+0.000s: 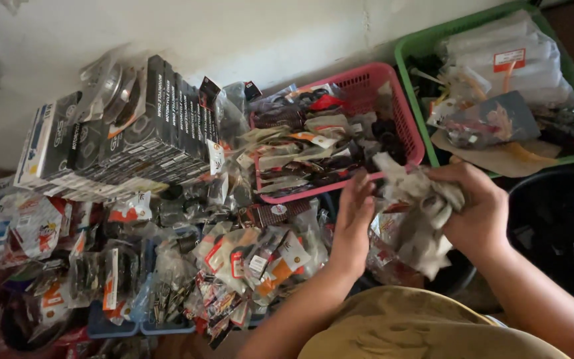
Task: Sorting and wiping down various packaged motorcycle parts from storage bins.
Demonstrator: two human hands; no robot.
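My right hand (476, 209) grips a crumpled grey-white rag (416, 213) in front of me, just below the pink basket (403, 113). My left hand (353, 216) sits at the rag's left edge, fingers close together and touching it; whether something small lies inside the cloth is hidden. The pink basket holds several small parts in clear plastic packets. Below and left of my left hand lies a heap of packeted parts (247, 266).
A green basket (413, 50) at the top right holds bagged parts and a dark card. A black bin (553, 226) sits at the right. Stacked black boxes (141, 126) lean by the white wall. More packets cover the floor at left.
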